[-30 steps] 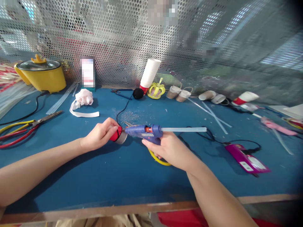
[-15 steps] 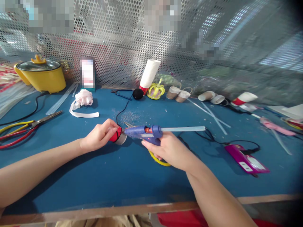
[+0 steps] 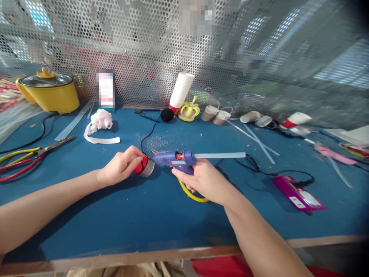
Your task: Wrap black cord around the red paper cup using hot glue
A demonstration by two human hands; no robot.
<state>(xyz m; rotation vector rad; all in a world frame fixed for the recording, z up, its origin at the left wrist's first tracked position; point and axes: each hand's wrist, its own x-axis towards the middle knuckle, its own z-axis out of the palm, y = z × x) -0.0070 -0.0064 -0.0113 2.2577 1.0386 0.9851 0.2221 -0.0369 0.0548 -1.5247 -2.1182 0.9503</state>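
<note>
My left hand (image 3: 121, 166) is closed round a small red and grey cup-shaped piece (image 3: 144, 166), holding it on its side on the blue table (image 3: 138, 215). My right hand (image 3: 203, 181) grips a blue hot glue gun (image 3: 175, 159). The gun's nozzle points left and touches the open end of the small piece. A clear glue stick (image 3: 220, 155) sticks out of the back of the gun to the right. A yellow ring (image 3: 191, 194) lies on the table under my right hand.
Red and yellow handled scissors (image 3: 25, 156) lie at the left, with a yellow pot (image 3: 49, 92) behind them. A white ribbon bow (image 3: 100, 121), a stack of white cups (image 3: 181, 90), a yellow crown (image 3: 188, 109), small paper cups (image 3: 216, 114), loose glue sticks (image 3: 256, 140) and a magenta device (image 3: 298, 191) lie around. A perforated metal screen (image 3: 144, 50) stands behind.
Both hands and the glue gun have stayed almost in place; the gun sits slightly higher and the view has shifted a little.
</note>
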